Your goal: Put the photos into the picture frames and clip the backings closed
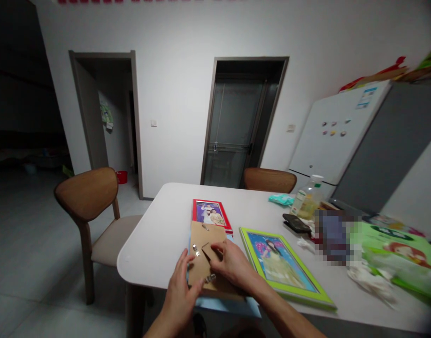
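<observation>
The counter (155,244) is bare at left, leaving room. The left hand (182,291), fingers apart, sits along the backing board's (200,264) near left side. The board lies clip side up at the counter's near edge, long axis running away toward the red frame (211,215). The right hand's (233,264) fingers appear clamped on its raised flap (208,254), partly hidden. The green frame (284,263) lies just beside, right.

Two face-up framed pictures (211,214) (279,261), one brown backing board (198,237), one bottle (309,201), two wooden chairs (90,193) (270,179), two doorways (111,117) (238,126), one refrigerator (337,134).
</observation>
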`<state>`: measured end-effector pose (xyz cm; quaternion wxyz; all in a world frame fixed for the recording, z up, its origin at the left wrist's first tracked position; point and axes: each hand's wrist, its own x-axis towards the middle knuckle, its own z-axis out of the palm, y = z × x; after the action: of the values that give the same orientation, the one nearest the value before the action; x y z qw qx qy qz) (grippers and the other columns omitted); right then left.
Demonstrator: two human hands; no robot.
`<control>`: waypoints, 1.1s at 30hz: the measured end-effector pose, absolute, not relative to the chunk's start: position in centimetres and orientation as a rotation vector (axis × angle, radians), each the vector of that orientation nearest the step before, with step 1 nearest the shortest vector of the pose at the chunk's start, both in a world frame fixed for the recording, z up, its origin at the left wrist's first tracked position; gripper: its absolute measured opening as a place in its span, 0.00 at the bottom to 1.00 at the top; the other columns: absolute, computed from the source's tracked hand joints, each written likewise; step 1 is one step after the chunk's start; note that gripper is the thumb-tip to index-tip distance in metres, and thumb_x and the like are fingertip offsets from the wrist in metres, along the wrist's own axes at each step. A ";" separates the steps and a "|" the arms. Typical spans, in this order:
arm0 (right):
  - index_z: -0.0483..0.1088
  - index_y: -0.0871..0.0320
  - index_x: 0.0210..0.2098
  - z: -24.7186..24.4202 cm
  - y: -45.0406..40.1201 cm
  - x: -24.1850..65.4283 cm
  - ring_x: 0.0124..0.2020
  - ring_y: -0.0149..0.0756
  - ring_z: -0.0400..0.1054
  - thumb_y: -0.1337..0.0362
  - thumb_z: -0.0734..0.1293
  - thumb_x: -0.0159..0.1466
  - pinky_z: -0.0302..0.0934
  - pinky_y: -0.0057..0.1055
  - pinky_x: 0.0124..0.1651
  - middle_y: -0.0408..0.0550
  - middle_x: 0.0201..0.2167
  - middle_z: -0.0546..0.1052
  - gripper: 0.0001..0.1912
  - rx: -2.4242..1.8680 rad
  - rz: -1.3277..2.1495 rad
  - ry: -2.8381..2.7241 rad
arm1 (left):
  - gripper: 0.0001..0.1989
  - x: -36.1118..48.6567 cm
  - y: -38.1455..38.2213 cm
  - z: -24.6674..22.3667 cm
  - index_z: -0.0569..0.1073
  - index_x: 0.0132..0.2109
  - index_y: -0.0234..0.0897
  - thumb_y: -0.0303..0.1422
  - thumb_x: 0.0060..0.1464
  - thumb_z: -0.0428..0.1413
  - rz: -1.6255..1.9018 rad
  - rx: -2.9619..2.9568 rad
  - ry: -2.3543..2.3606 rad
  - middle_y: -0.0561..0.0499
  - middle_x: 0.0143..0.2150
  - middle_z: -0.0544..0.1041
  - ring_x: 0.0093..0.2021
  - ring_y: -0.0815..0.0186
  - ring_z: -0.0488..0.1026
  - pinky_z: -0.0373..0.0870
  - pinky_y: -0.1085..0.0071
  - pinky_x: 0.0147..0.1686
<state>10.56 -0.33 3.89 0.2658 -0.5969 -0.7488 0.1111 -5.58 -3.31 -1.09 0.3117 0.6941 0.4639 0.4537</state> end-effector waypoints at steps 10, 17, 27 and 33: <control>0.68 0.60 0.41 3.1 -0.8 10.6 0.36 0.35 0.64 0.61 0.58 0.54 0.56 0.29 0.41 0.52 0.36 0.71 0.17 -1.539 0.339 -1.946 | 0.18 -13.3 1.1 -1.1 0.62 0.41 0.34 0.36 0.41 0.49 1.298 1.355 1.328 0.46 0.39 0.72 0.34 0.62 0.72 0.68 0.67 0.33; 0.64 0.67 0.46 -1.1 -0.6 16.3 0.43 0.44 0.63 0.65 0.58 0.52 0.53 0.33 0.46 0.59 0.39 0.71 0.23 -1.972 0.139 -1.904 | 0.18 -17.3 2.0 -2.5 0.65 0.39 0.35 0.33 0.36 0.52 1.171 1.499 1.533 0.48 0.37 0.73 0.37 0.59 0.71 0.65 0.66 0.38; 0.56 0.71 0.52 -1.3 0.3 16.7 0.43 0.43 0.64 0.70 0.58 0.47 0.55 0.32 0.44 0.62 0.42 0.70 0.31 -1.921 0.343 -1.641 | 0.19 -15.2 1.6 -2.2 0.66 0.44 0.33 0.27 0.40 0.51 1.130 1.915 1.735 0.44 0.47 0.68 0.51 0.58 0.61 0.53 0.61 0.52; 0.41 0.61 0.58 2.1 -1.6 15.4 0.19 0.32 0.66 0.69 0.57 0.48 0.59 0.29 0.26 0.44 0.23 0.73 0.39 -1.454 1.145 -1.002 | 0.18 -7.0 -1.7 0.2 0.64 0.46 0.36 0.29 0.45 0.50 1.230 1.974 1.345 0.45 0.47 0.68 0.50 0.60 0.63 0.58 0.58 0.50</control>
<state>15.36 -1.63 2.11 0.4958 -0.6001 -0.4135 0.4724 -6.96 -1.71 0.22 0.2252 0.7158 0.4877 0.4460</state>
